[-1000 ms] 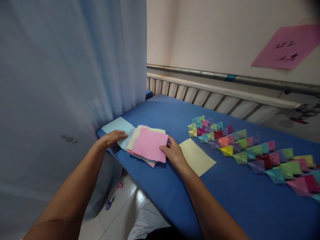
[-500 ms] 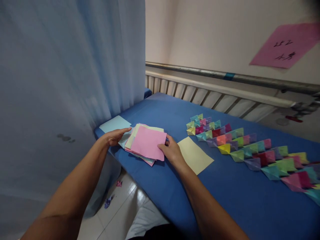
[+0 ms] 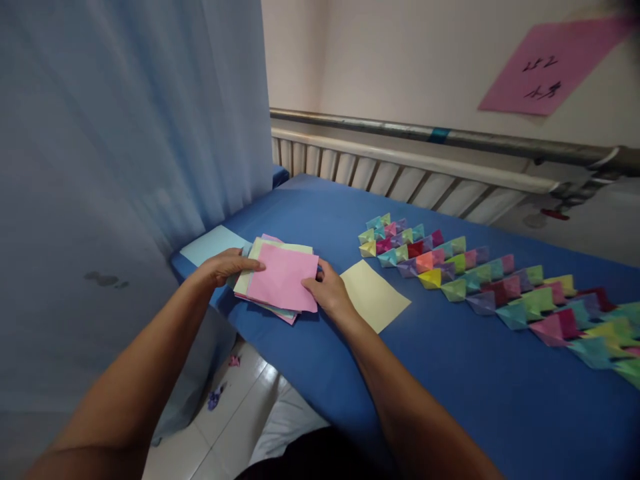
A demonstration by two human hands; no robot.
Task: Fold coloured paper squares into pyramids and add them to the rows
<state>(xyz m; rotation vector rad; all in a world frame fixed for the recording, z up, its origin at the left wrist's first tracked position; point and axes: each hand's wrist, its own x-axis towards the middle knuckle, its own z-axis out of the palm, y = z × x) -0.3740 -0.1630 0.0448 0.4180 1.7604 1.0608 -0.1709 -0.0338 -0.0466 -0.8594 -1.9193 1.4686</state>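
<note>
A stack of square coloured papers, pink on top with pale yellow and blue sheets beneath, is held slightly fanned above the blue bed surface. My left hand grips its left edge, thumb on top and fingers underneath. At the right edge, my right hand pinches the stack between thumb and fingers. A pale yellow sheet lies flat just right of my right hand. Behind my left hand rests a light blue sheet.
Rows of folded coloured paper pieces run across the right side of the bed. A blue curtain hangs at the left. Behind the bed are a white radiator and a metal pipe. Paper scraps lie on the floor.
My left hand has closed on the left edge of the stack, its thumb now on top. My right hand keeps its hold. The whole view has shifted, so things appear further left and higher.
</note>
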